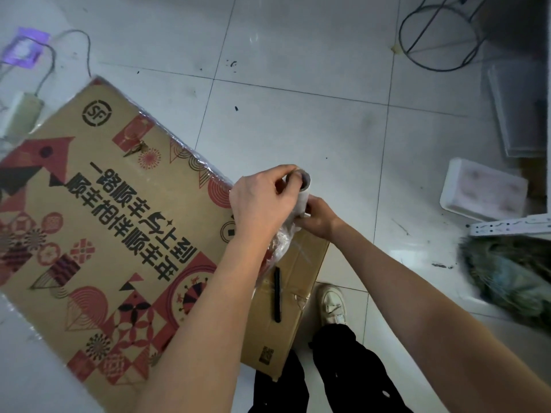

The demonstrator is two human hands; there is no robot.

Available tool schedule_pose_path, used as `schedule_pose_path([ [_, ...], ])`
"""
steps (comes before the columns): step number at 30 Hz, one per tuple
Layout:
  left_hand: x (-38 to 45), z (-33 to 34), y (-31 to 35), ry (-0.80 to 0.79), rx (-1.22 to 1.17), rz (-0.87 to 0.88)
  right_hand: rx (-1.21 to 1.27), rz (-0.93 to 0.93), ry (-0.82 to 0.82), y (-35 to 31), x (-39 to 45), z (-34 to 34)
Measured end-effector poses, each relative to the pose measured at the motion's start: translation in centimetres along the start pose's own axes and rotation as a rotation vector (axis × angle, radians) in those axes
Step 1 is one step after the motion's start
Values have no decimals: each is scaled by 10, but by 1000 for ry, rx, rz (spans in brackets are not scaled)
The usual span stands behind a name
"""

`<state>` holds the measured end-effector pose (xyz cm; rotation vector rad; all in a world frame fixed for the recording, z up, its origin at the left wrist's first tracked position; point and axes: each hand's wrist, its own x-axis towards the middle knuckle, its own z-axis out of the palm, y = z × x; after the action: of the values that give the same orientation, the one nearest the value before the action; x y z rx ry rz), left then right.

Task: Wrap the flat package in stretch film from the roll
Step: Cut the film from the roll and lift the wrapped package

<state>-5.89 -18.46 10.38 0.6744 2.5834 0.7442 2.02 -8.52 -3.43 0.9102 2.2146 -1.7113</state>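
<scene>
Left hand: my left hand (pixel 262 201) is curling around the upper end of the roll (pixel 299 192), with fingertips pinching at the rim of its open core.
Right hand: my right hand (pixel 316 217) is gripping the lower end of the roll from the other side, fingers wrapped under it.
Roll: I am holding it between both hands above the right edge of the package, tilted, with its hollow end pointing up and away from me.
Stretch film: a bunched strand of clear film (pixel 280 242) is trailing from the roll down to the package beneath my left wrist.
Flat package: the printed cardboard package (pixel 98 222) is lying flat on the floor (pixel 298 114), slanting across the left of the view; film is already shining along its far edge.
Smaller box: a plain cardboard box (pixel 286 317) is lying just beside the package's right end, with a black marker (pixel 277 293) resting on it.
My foot: a white shoe (pixel 331 302) is standing on the tiles just right of the box.
Around: a white foam tray (pixel 483 192) is sitting well apart on the right.
</scene>
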Motion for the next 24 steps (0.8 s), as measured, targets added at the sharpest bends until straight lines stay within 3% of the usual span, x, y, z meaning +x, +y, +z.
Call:
schedule_pose_path([
  [4, 4, -11, -2, -170, 175, 57, 92, 92, 52, 3, -7, -7],
  [8, -35, -33, 2, 2, 439, 143, 136, 116, 47, 6, -11, -17],
  [12, -103, -11, -2, -262, 672, -141, 88, 124, 11, -2, -13, -18],
  [15, -114, 6, -18, -215, 635, -282, 83, 119, -20, -7, -10, -15],
  [24, -103, -33, -31, -141, 653, -177, 32, 20, -21, -18, -13, -18],
])
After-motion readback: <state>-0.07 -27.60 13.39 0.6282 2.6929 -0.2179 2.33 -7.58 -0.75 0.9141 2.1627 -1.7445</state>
